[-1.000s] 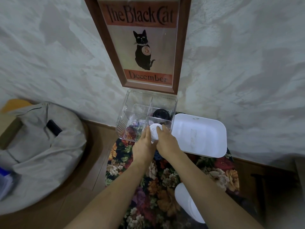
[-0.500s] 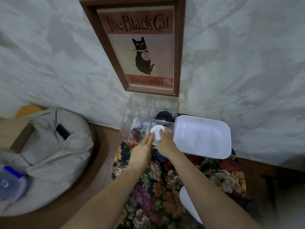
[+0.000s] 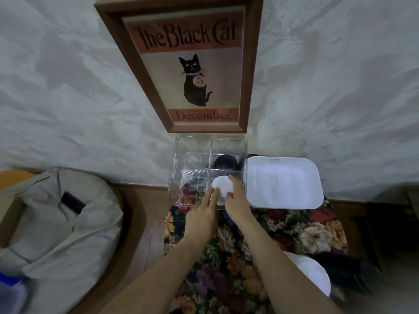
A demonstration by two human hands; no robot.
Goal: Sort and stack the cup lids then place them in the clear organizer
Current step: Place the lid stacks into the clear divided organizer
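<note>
The right hand (image 3: pixel 237 201) grips round white plastic lids (image 3: pixel 221 186) at the ribbed clear organizer (image 3: pixel 175 186); the left hand (image 3: pixel 201 215) touches them with straight fingers.

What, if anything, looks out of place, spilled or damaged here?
Nothing stands out. The white lid stack is in the clear organizer's front right compartment, gripped by the right hand and touched by the left hand. The black lids sit behind it. The white tray shows only faint smudges.

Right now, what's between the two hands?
The white cup lids, flanked by left hand and right hand, at the clear organizer, near-right compartment; head view.
</note>
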